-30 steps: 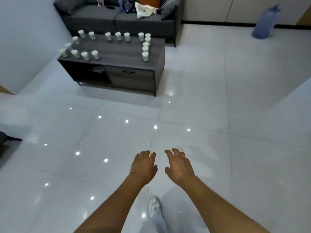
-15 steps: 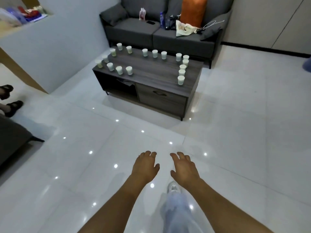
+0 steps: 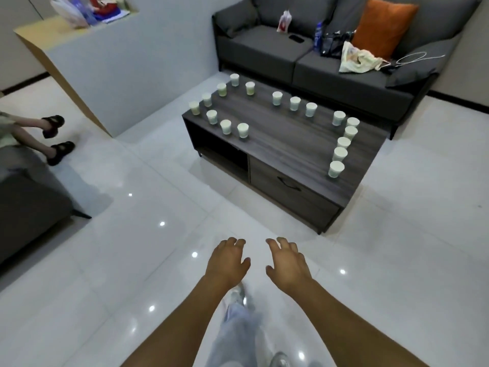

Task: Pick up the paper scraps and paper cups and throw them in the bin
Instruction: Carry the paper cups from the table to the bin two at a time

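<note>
- The small white paper cups (image 3: pixel 336 169) stood upright in rows on the dark wooden coffee table (image 3: pixel 277 144), well apart from both hands.
- The left hand (image 3: pixel 227 263) and right hand (image 3: pixel 287 263) hung empty, fingers relaxed.
- The cups were probably light and easy to crush; a soft hold around the wall seemed best.

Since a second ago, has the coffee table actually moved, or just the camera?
No. The coffee table keeps its place in front of the sofa, paper cups in the same rows. Only the view shifted: the person walked closer and turned left.
</note>
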